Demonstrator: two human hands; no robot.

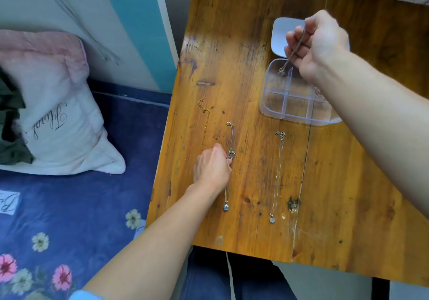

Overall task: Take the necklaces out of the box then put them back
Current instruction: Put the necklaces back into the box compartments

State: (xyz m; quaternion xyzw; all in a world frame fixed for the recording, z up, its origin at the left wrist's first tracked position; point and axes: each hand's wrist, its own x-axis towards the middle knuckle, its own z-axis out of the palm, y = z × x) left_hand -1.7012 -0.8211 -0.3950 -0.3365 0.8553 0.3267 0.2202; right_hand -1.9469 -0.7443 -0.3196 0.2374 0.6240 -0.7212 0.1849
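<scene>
Four necklaces were out of the box (292, 100). One, a dark chain (294, 49) of fine links, hung from my right hand (318, 44), pinched between thumb and curled fingers, its end over the far-left compartment; I could not tell whether it touched the plastic. The box was clear, round-cornered and split into square cells, with its frosted lid (282, 35) open beyond it. My right forearm covered its right side, where a scrap of another chain showed. Nearer me, three lay stretched straight on the scratched, glossy wooden table (243, 44): a gold chain (205, 123), a silver necklace (229, 137) with a round pendant, and a thin necklace (277, 176) ending in a small heart. My left hand (212, 169) curled round the silver necklace at its beaded middle, the fingertips hidden. Beside the table lay a white pillow (58, 114) on a blue flowered sheet (69, 207).
</scene>
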